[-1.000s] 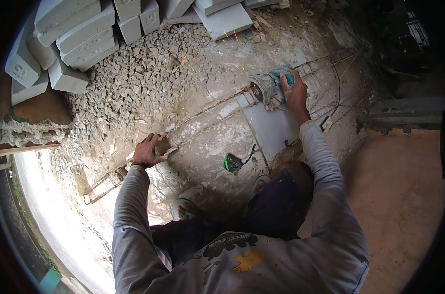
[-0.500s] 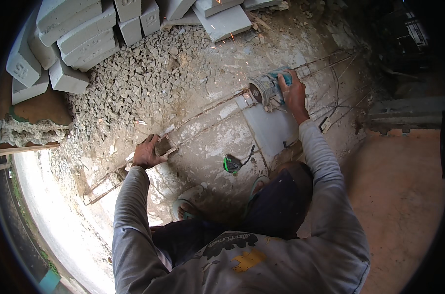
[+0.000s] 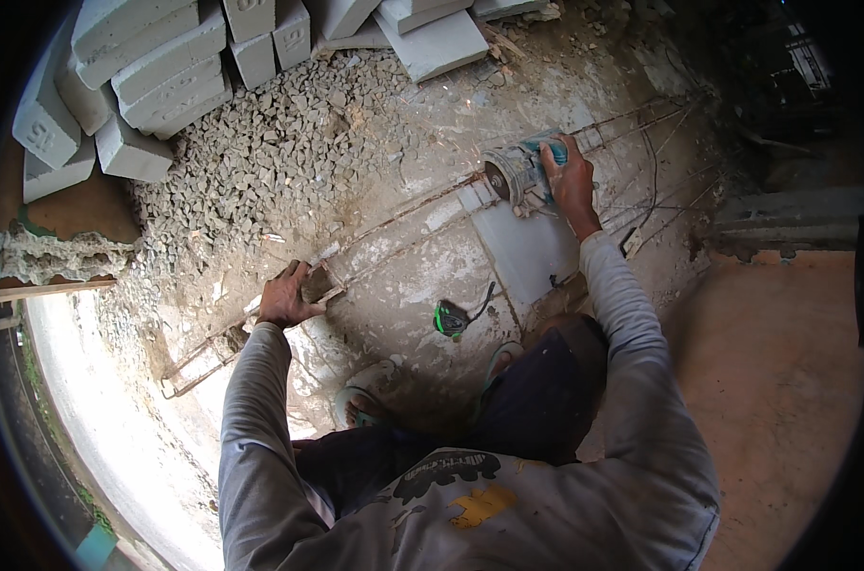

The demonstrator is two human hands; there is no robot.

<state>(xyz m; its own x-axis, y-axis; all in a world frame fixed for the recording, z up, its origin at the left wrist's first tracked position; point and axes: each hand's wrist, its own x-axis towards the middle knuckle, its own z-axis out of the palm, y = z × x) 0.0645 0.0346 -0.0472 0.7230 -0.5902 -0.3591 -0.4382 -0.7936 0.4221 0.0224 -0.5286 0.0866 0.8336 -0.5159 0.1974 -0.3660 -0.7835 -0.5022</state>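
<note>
My right hand (image 3: 572,183) is closed round a teal and grey angle grinder (image 3: 523,169), its dark disc (image 3: 496,181) at the far bar of a long, rusty rebar frame (image 3: 403,207). The frame runs slantwise across the floor from lower left to upper right. Farther left, my left hand (image 3: 287,297) grips the frame, beside a short block (image 3: 317,283) that lies between the bars. Part of its grip is hidden. Under the grinder's near side lies a pale flat panel (image 3: 524,246). A green and black tape measure (image 3: 449,320) rests on the floor between my arms.
Grey concrete blocks (image 3: 170,81) are stacked at the far left, beside a heap of gravel (image 3: 260,143). A dark cable (image 3: 653,171) and thin rods lie right of the grinder. My sandalled feet (image 3: 360,409) stand close to the frame's near side.
The orange sparks that flew from the disc toward the blocks have nearly gone, with only faint specks left. Both hands and the grinder stay in almost the same place.
</note>
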